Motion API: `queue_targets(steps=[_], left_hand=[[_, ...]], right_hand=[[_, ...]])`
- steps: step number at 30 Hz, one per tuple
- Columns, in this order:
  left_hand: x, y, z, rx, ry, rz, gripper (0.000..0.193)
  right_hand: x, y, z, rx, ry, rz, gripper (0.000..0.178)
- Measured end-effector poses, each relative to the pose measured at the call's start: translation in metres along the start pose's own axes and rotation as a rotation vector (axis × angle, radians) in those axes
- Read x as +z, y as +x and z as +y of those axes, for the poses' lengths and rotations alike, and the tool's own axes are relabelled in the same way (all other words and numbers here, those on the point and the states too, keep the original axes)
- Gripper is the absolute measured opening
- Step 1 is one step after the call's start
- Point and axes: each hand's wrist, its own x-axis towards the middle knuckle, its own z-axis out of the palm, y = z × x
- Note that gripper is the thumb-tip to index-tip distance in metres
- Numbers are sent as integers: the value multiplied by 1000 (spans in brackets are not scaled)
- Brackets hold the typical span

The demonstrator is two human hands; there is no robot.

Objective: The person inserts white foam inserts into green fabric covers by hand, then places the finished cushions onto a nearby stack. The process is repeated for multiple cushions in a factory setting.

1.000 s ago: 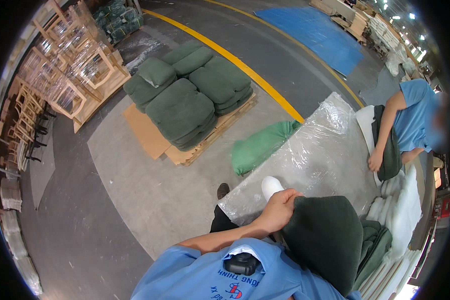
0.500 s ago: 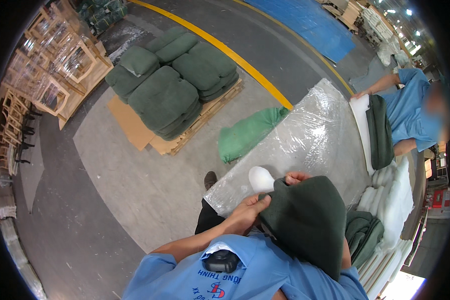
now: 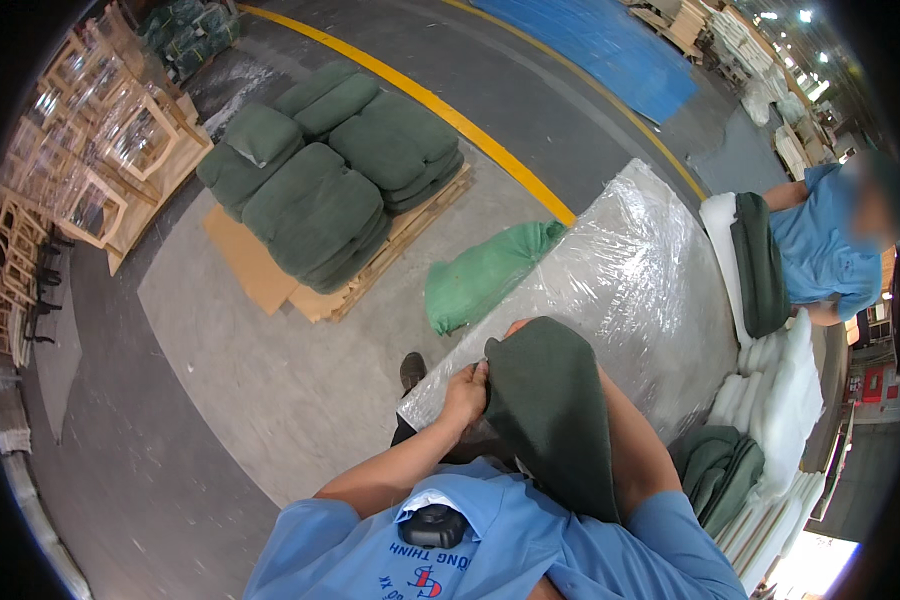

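Dark green cloth (image 3: 550, 410) hangs at the lower centre of the frame, its left edge pinched by the left hand (image 3: 465, 396). The right hand (image 3: 514, 327) is mostly hidden behind the cloth's top edge; its grip cannot be told. Beyond, a plastic-wrapped surface (image 3: 625, 270) slants toward the upper right, a green sack (image 3: 490, 277) beside its left edge. Grey floor (image 3: 240, 390) stretches leftward; white padding (image 3: 775, 410) borders the right side.

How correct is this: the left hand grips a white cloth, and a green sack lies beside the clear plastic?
The colour is wrong: the head view shows a dark green cloth. The left hand grips it, and the green sack lies beside the clear plastic.
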Motion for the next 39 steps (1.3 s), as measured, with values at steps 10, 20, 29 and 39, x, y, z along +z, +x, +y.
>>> queue_targets(steps=[10, 20, 29, 39], left_hand=[[-47, 78, 42, -57, 95, -889, 64], [-10, 108, 64, -9, 520, -1089, 52], [28, 126, 84, 163, 962, -1287, 25], [-11, 162, 99, 277, 1014, -1384, 26]], right_hand=[[-32, -123, -2, -68, -467, 400, 39], [188, -385, 56, -97, -154, 845, 99], [151, -344, 106, -266, -274, 1705, 20], [227, -296, 67, -305, -32, 1957, 16]])
